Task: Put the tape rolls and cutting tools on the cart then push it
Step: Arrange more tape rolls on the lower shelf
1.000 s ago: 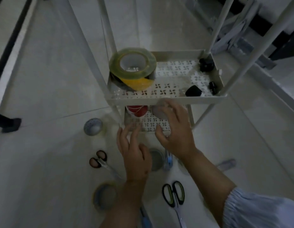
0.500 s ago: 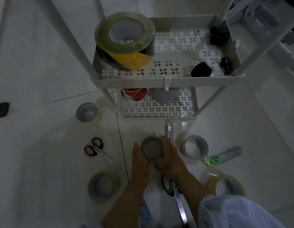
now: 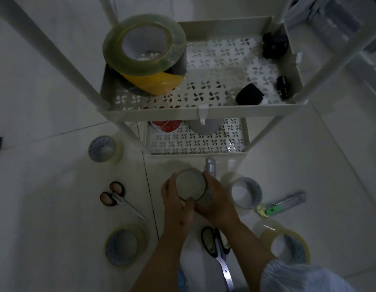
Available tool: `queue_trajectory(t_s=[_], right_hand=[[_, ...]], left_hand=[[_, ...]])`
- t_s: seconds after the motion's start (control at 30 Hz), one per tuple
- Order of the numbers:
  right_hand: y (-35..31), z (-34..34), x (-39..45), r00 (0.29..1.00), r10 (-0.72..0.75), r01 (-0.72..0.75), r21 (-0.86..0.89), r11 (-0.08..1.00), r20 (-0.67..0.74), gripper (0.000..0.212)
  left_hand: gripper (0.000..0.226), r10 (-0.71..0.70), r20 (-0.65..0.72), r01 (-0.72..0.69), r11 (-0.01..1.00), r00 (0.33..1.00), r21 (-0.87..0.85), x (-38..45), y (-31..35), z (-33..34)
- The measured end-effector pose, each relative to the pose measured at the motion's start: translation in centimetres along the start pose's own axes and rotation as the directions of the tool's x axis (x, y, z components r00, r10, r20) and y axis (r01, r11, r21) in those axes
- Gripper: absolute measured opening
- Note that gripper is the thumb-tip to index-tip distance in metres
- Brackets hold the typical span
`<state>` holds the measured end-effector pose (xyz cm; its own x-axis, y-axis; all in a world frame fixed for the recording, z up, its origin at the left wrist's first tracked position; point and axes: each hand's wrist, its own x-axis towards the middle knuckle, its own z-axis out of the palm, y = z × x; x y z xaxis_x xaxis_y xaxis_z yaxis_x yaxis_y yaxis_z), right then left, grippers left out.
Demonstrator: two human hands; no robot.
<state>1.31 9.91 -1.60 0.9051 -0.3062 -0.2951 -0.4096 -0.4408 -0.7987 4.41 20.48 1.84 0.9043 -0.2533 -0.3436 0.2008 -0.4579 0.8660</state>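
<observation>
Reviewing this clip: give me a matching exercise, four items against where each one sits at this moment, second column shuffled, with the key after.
Items
1. yellow and black tape roll
2. red roll
3. grey tape roll
4. red-handled scissors

Places
A. on the floor, left of the hands
B. held between the left hand and right hand
C. on the cart's upper shelf, under a clear roll
D. on the cart's lower shelf

Pairs: 1-C, 2-D, 3-B, 4-A

A dim tiled room, home-like: pale floor tiles (image 3: 46,197) around a white perforated utility cart (image 3: 204,111).
</observation>
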Motion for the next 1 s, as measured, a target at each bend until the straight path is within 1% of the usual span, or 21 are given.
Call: queue_trajectory(t_s=[0.07,0.17,0.2,0.3,0.37,0.47,0.57,0.63,0.7,0.83,0.9,0.93,1.0], right_hand=[[-1.0,-0.9,-0.1,0.998,-0.052,0.052,0.007,0.999,-0.046,0.078],[-2.7,-2.5,-0.3,0.967,-0.179,0.178,-0.024,0.984,-0.180,0.076],[-3.3,-3.0,-0.3,0.958,-0.212,0.214,-0.013,0.977,-0.193,0.073],[-5.7,-5.1,-0.9,0.963,-0.218,0.231,0.066,0.971,-0.159,0.066],[-6.7,-6.0,-1.6,0.948,-0.256,0.271,0.055,0.961,-0.188,0.068],[-8.0,-6.9,-2.7,0.933,-0.273,0.292,0.049,0.955,-0.236,0.075],[-9.5,-7.8,-3.8,0.891,-0.327,0.354,0.030,0.935,-0.314,0.072],[-10.6,-8.4,-4.3,0.852,-0.378,0.411,0.014,0.911,-0.363,0.069],[-11.8,-9.1,-4.6,0.827,-0.404,0.444,0.014,0.896,-0.390,0.066],[-14.4,-11.6,-4.1,0.759,-0.471,0.521,-0.014,0.853,-0.450,0.062],[-15.3,-13.0,-3.2,0.731,-0.482,0.533,-0.036,0.845,-0.484,0.064],[-15.6,-13.7,-2.5,0.728,-0.476,0.519,-0.057,0.853,-0.493,0.064],[-16.0,-14.9,-1.0,0.747,-0.450,0.464,-0.102,0.880,-0.488,0.074]], left_hand=[[0.069,0.055,-0.045,-0.057,0.998,0.997,-0.038,0.0,1.2,-0.3],[0.069,0.124,-0.067,-0.128,0.990,0.990,-0.066,-0.1,3.2,-0.7],[0.068,0.151,-0.069,-0.156,0.985,0.986,-0.068,-0.1,3.8,-0.9],[0.065,0.234,-0.081,-0.240,0.968,0.969,-0.070,-0.1,5.3,-1.8],[0.063,0.258,-0.081,-0.264,0.961,0.963,-0.082,-0.4,6.2,-2.5],[0.058,0.291,-0.054,-0.295,0.951,0.955,-0.090,-1.0,7.4,-3.6],[0.054,0.366,-0.045,-0.369,0.925,0.929,-0.087,-1.9,8.8,-4.7],[0.056,0.428,-0.055,-0.431,0.900,0.902,-0.066,-2.3,9.8,-5.4],[0.062,0.456,-0.077,-0.462,0.884,0.886,-0.075,-2.5,11.0,-6.1],[0.059,0.535,-0.064,-0.539,0.835,0.842,-0.108,-1.5,14.3,-6.8],[0.060,0.545,-0.055,-0.548,0.832,0.836,-0.088,-0.5,16.3,-6.9],[0.061,0.560,-0.047,-0.562,0.824,0.827,-0.067,0.0,17.4,-6.9],[0.062,0.590,-0.002,-0.590,0.807,0.808,0.018,1.6,19.3,-7.0]])
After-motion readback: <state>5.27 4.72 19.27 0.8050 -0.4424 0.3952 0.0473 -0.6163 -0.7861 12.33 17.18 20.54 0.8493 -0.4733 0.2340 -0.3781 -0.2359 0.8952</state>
